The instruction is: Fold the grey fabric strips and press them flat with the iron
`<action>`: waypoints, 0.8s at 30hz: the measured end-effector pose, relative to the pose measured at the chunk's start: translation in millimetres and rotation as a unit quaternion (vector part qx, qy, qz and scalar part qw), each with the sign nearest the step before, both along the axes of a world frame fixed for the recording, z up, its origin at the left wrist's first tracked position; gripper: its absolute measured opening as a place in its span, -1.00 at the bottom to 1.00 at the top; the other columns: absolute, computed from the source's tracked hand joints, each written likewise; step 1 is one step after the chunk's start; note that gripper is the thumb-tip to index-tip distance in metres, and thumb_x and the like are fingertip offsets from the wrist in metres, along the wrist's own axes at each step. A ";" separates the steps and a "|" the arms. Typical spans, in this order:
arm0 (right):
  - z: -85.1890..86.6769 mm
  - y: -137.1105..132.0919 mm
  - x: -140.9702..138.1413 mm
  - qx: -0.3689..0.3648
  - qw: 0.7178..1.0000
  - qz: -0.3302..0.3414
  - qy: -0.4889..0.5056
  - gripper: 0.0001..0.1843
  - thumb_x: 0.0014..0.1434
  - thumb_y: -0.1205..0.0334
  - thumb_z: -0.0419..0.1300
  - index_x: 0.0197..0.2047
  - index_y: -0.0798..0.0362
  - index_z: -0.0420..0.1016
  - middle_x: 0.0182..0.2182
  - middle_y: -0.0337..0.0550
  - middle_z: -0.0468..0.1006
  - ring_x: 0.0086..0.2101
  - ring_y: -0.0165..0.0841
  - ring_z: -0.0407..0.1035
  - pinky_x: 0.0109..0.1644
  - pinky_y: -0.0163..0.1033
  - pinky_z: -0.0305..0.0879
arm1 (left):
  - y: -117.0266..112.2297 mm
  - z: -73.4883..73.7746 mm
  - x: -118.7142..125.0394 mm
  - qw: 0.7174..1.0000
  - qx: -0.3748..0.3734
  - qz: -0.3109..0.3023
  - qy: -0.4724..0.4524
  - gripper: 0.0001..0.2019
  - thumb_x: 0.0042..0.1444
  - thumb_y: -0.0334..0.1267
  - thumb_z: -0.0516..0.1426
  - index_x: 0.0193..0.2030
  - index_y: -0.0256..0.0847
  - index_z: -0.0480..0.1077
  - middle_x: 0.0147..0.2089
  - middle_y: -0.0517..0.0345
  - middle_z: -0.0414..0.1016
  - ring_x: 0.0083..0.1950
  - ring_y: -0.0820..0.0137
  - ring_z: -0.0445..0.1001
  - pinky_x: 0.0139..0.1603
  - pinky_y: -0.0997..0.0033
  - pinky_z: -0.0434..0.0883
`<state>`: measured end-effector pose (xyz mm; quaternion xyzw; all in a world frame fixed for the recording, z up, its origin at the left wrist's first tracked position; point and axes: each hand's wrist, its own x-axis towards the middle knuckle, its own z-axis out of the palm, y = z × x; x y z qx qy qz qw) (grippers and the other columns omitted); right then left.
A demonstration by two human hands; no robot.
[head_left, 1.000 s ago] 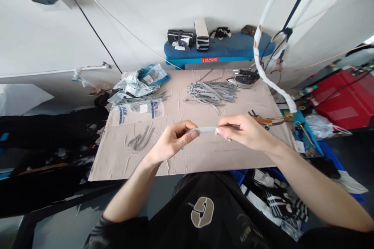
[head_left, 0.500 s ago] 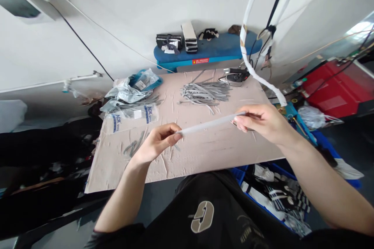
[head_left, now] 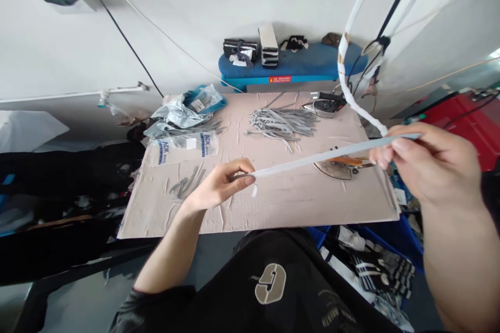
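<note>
A narrow light-grey fabric strip (head_left: 312, 157) is stretched between my two hands above the table. My left hand (head_left: 226, 183) pinches its left end between thumb and fingers, and a short pale end hangs below. Higher and to the right, my right hand (head_left: 437, 164) grips the other end, with a bit of strip poking out past the fingers. Beneath the strip, near my right hand, an iron (head_left: 334, 169) with an orange-brown part rests on the table. A pile of grey strips (head_left: 283, 124) lies farther back, and a few loose strips (head_left: 188, 183) lie left of my left hand.
A second iron (head_left: 326, 104) stands at the back right of the covered table (head_left: 289, 208). Plastic bags (head_left: 183, 114) lie at the back left. Behind is a blue ironing board (head_left: 312, 62) with folded bundles. A white wrapped hose (head_left: 353, 96) hangs at right; a blue crate (head_left: 375, 255) holds garments below.
My right hand has moved right and slightly up, so a longer length of strip shows between my hands. The iron under it is now uncovered. The whole view has shifted a little.
</note>
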<state>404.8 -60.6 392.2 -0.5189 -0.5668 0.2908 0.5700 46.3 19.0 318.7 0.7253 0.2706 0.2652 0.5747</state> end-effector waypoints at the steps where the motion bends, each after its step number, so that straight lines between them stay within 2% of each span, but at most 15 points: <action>1: 1.3 -0.2 0.7 0.024 1.000 0.012 0.008 -0.88 0.14 0.19 0.40 -0.27 0.03 0.62 -0.53 -0.23 0.48 -0.51 -0.36 0.37 -0.37 -0.10 0.39 | -0.6 -0.3 -0.6 1.000 0.015 0.005 -0.007 -0.78 0.34 -0.10 0.16 -0.23 -0.20 0.45 -0.29 0.11 0.42 -0.30 0.43 0.37 -0.28 0.38 0.30; 4: 4.1 -1.0 3.4 0.069 0.997 0.020 0.012 -0.90 0.12 0.24 0.41 -0.26 0.03 0.65 -0.55 -0.21 0.47 -0.53 -0.33 0.37 -0.41 -0.07 0.37 | -3.2 -0.1 -2.7 0.997 0.063 0.037 -0.030 -0.84 0.34 -0.14 0.17 -0.19 -0.17 0.45 -0.26 0.09 0.43 -0.22 0.38 0.41 -0.19 0.33 0.35; 10: 3.4 -0.1 8.7 0.111 0.994 0.011 0.000 -0.89 0.06 0.23 0.45 -0.30 0.03 0.69 -0.55 -0.13 0.48 -0.52 -0.26 0.40 -0.46 -0.06 0.33 | -7.9 2.4 -3.4 0.986 0.116 0.091 -0.077 -0.95 0.34 -0.25 0.17 -0.14 -0.14 0.45 -0.26 0.11 0.41 -0.20 0.37 0.41 -0.15 0.32 0.34; 20: -0.8 0.3 8.2 0.088 0.996 -0.021 0.001 -0.92 0.00 0.23 0.44 -0.35 -0.04 0.71 -0.56 -0.13 0.50 -0.54 -0.24 0.36 -0.47 0.00 0.33 | -10.0 3.9 -0.3 0.976 0.132 0.138 -0.109 -0.92 0.33 -0.30 0.17 -0.10 -0.10 0.49 -0.21 0.08 0.47 -0.15 0.35 0.45 -0.09 0.27 0.38; 24: -2.9 1.1 10.7 0.077 0.997 -0.029 0.003 -0.88 0.01 0.20 0.45 -0.31 -0.06 0.71 -0.58 -0.16 0.48 -0.54 -0.24 0.37 -0.46 -0.01 0.34 | -11.0 4.0 2.4 0.974 0.139 0.137 -0.119 -0.89 0.33 -0.33 0.16 -0.07 -0.11 0.50 -0.17 0.05 0.48 -0.13 0.36 0.47 -0.12 0.29 0.42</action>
